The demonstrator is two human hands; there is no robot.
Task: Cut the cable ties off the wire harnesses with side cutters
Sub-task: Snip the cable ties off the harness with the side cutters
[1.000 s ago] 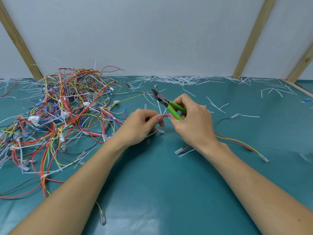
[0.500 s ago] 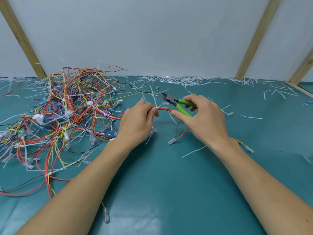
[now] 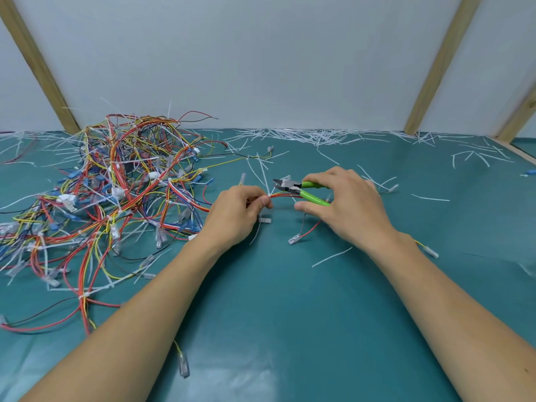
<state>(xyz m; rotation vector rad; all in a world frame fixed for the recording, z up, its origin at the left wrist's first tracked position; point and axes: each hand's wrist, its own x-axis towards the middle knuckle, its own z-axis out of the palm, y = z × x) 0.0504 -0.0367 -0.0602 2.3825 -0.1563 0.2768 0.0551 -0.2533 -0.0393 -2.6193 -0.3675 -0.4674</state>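
My left hand (image 3: 236, 214) pinches a small red and yellow wire harness (image 3: 285, 195) at a white cable tie (image 3: 270, 195) just past its fingertips. My right hand (image 3: 345, 207) grips the green-handled side cutters (image 3: 301, 190). The cutters' jaws are parted and point left, a little above and to the right of the tie. The harness runs under my right hand and comes out at a yellow wire with a clear connector (image 3: 430, 252).
A big tangle of red, yellow, blue and white harnesses (image 3: 116, 192) covers the left of the teal mat (image 3: 290, 314). Cut white tie scraps (image 3: 316, 136) lie along the back wall and to the right. Loose clear connectors (image 3: 184, 365) lie near my forearms.
Both hands have drifted apart slightly along the harness. The cutters' jaws have come down from pointing up-left to pointing level left at the tie, and have opened.
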